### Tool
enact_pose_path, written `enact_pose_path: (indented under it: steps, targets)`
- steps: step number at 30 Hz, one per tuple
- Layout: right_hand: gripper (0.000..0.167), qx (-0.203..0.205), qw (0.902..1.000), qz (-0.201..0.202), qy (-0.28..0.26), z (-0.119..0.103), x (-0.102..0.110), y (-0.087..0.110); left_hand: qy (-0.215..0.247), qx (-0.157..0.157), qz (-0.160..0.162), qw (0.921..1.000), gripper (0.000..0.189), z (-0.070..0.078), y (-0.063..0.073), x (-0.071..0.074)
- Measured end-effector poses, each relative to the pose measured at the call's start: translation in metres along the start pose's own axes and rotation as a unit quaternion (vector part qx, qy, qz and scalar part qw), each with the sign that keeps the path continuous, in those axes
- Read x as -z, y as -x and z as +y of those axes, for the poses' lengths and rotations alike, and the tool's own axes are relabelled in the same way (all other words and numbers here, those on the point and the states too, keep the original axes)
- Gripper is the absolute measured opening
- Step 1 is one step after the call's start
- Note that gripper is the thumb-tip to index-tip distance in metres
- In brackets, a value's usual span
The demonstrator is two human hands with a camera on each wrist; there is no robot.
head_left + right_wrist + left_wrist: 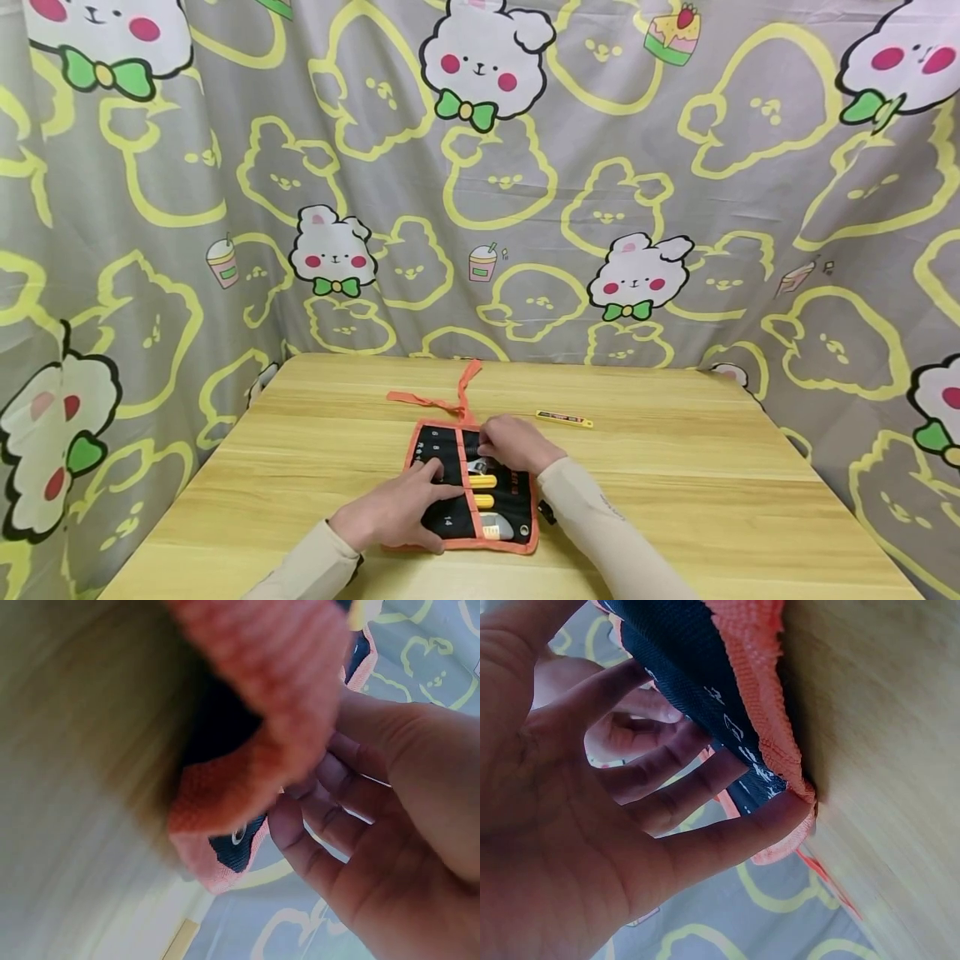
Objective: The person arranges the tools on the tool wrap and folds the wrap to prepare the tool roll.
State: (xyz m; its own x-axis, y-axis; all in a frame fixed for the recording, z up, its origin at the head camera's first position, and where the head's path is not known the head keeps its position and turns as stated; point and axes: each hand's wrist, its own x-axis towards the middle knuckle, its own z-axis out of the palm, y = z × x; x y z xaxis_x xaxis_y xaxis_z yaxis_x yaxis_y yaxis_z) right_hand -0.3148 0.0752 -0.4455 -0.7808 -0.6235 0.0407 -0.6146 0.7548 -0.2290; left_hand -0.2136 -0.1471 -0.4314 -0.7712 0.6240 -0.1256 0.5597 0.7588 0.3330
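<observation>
An unrolled black tool pouch (438, 500) with orange trim lies on the table. White numbers mark its left part. My left hand (401, 504) rests on that part with spread fingers; in the left wrist view its fingertips touch the fabric and orange edge. My right hand (517, 443) is at the upper pocket with bent fingers, beside a dark tool with a metal part (477, 467). Whether it pinches that tool is hidden. Below, two yellow handles (483, 482) and a grey, rounded tool (495, 527) stick out of pockets.
Orange tie straps (427, 402) trail from the pouch's far edge. A slim yellow packet (564, 418) lies farther back, to the right. The wooden table (720, 483) is bordered by a patterned curtain (517, 192) at the back and sides.
</observation>
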Motion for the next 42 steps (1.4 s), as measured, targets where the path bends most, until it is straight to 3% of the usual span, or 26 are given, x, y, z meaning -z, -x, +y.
enact_pose_path:
  steps: [15, 27, 42]
  targets:
    - [0.015, 0.025, 0.9993, 0.001, 0.026, -0.012, -0.006, -0.006, -0.004, -0.006, 0.004, 1.0000, 0.070, 0.001, 0.001, -0.001]
    - [0.009, 0.028, 0.9993, -0.015, -0.016, -0.002, 0.002, -0.003, -0.006, -0.009, 0.002, 0.9999, 0.070, 0.001, 0.001, -0.001]
    - [0.020, 0.025, 0.9996, -0.011, 0.002, -0.008, 0.000, -0.009, 0.002, -0.008, 0.001, 1.0000, 0.069, -0.001, 0.002, 0.000]
